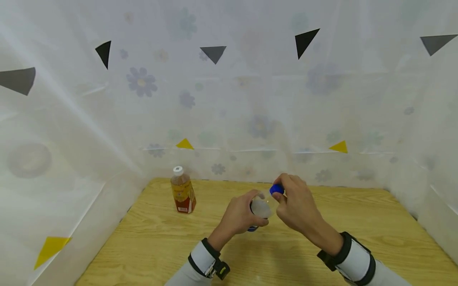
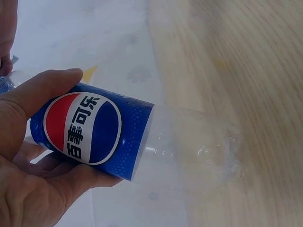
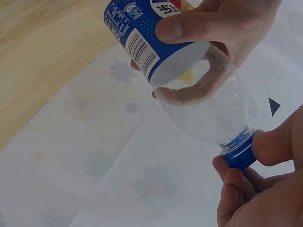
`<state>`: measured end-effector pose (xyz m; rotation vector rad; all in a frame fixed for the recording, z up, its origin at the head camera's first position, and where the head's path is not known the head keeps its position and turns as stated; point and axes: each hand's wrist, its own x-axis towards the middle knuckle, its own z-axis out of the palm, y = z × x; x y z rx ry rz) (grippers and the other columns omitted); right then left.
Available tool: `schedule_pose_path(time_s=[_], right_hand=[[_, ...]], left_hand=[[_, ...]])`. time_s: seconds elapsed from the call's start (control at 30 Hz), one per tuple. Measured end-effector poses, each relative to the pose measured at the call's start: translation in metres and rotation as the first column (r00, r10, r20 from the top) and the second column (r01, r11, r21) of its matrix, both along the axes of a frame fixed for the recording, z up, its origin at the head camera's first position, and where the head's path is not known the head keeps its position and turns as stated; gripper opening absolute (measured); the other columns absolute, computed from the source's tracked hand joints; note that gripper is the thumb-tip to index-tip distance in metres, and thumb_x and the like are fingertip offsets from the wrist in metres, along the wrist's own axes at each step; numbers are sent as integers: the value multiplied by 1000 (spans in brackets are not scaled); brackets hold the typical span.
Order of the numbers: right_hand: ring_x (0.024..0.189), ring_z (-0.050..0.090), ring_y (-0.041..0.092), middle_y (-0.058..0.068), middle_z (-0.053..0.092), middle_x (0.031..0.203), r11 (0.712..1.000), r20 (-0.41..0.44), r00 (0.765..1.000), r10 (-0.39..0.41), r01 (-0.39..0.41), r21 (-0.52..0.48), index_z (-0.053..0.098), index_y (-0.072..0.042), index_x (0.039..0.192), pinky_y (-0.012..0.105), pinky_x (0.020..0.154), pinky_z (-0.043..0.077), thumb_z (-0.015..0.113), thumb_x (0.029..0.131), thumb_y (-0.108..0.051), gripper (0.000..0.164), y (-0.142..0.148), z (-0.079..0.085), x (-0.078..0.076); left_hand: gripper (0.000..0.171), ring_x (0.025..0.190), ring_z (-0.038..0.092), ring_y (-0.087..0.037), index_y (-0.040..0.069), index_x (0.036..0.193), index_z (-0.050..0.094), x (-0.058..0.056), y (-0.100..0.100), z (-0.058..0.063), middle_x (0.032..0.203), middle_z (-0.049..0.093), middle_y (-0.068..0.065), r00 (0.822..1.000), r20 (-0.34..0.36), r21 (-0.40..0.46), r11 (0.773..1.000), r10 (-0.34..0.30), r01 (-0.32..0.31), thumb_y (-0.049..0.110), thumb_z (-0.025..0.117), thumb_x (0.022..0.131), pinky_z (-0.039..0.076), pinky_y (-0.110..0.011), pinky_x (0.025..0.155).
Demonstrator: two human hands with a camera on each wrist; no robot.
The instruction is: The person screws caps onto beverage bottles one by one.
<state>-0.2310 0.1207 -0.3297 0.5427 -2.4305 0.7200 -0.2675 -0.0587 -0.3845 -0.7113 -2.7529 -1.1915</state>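
A clear plastic Pepsi bottle (image 2: 109,139) with a blue label is held up over the table. It looks empty. My left hand (image 1: 237,212) grips it around the label, thumb on one side and fingers on the other. At its neck sits a blue cap (image 3: 239,150), which my right hand (image 1: 297,204) pinches between thumb and fingers. In the head view the blue cap (image 1: 276,189) points up and to the right, so the bottle is tilted. Whether the cap is screwed tight I cannot tell.
On the wooden table (image 1: 150,238), back left, stands a bottle of reddish-brown drink (image 1: 183,192) with a white cap and yellow label. Pale flowered sheeting (image 1: 232,107) with black and yellow triangles rises behind the table and at both sides.
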Motion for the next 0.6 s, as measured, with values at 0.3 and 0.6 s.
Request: schedule_pose_path(time_s=[0.3,0.6], right_hand=[[79,53,25,4,59,80,1000,-17,1000,8,-8,-28,58,-6,92,40,78,36,68,86,2,14,-2,1,-4],[75,52,24,2,57,77,999,-31,999,13,-14,-45,57,-7,89,43,79,37,69,84,1,15,-1,0,-5]], left_hand=[[58,83,68,-13,21,123,65,1,1,0,103,74,-5,1000,-12,29,999,25,-25,30,91,72,52,-24,64],[59,83,70,-14,19,124,65,4,4,-1,103,75,-6,999,-12,40,999,37,-37,27,91,72,54,-25,63]])
